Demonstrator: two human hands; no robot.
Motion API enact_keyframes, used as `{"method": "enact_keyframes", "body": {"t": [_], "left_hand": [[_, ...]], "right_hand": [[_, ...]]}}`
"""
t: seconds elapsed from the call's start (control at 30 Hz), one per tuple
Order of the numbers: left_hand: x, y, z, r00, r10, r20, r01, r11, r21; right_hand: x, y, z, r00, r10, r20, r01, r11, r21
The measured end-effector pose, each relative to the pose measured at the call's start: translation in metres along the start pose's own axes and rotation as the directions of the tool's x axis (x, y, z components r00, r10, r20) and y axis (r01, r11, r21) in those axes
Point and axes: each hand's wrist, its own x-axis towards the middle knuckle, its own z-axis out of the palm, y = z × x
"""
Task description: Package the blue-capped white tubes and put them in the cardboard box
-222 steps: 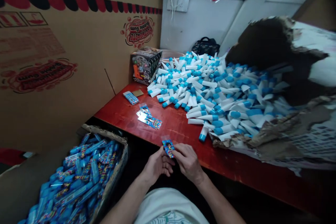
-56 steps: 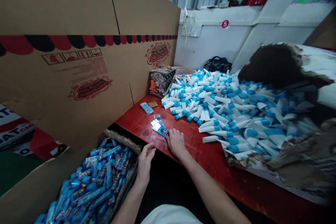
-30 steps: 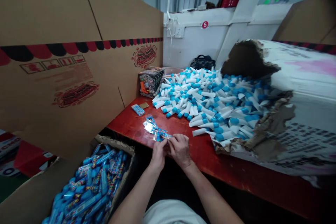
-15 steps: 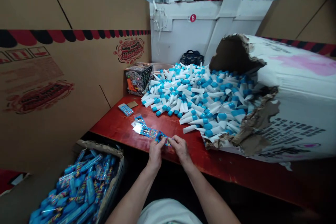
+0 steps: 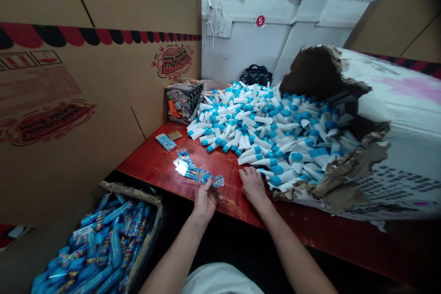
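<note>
My left hand (image 5: 206, 200) is closed on the near end of a blue patterned wrapper strip (image 5: 200, 174), thumb on top, at the table's front. The strip runs back to the left over other shiny wrappers (image 5: 183, 158). My right hand (image 5: 252, 183) rests low over the red table (image 5: 230, 200), fingers bent, beside the near edge of a large heap of white tubes with blue caps (image 5: 255, 119). Whether its fingertips hold anything cannot be made out.
A torn white carton (image 5: 399, 147) lies open at the right of the heap. At lower left stands a box (image 5: 156, 229) of filled blue packs (image 5: 113, 243). A blue packet (image 5: 166, 142) and a printed box (image 5: 182, 101) sit at the back left.
My right hand has let go of the wrapper strip and moved right to the tube heap. My left hand stays at the strip. The view has shifted slightly.
</note>
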Motion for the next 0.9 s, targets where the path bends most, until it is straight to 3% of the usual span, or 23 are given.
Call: {"method": "enact_keyframes", "body": {"t": [0.3,0.5,0.63,0.9], "left_hand": [[-0.005,0.008,-0.014,0.997,-0.069,0.018,0.07,0.995,-0.068],[-0.01,0.011,-0.024,0.996,-0.087,0.032,0.09,0.991,-0.103],[-0.013,0.008,-0.025,0.998,-0.059,0.032,0.062,0.992,-0.112],[-0.021,0.011,-0.023,0.996,0.023,-0.091,-0.04,0.979,-0.198]], "right_hand": [[0.002,-0.016,-0.011,0.982,-0.11,0.151,0.115,0.993,-0.024],[0.0,-0.008,-0.012,0.975,-0.183,0.13,0.194,0.978,-0.078],[0.001,-0.004,-0.016,0.98,-0.178,0.09,0.189,0.974,-0.123],[-0.003,-0.01,-0.006,0.993,-0.083,0.085,0.094,0.986,-0.136]]}}
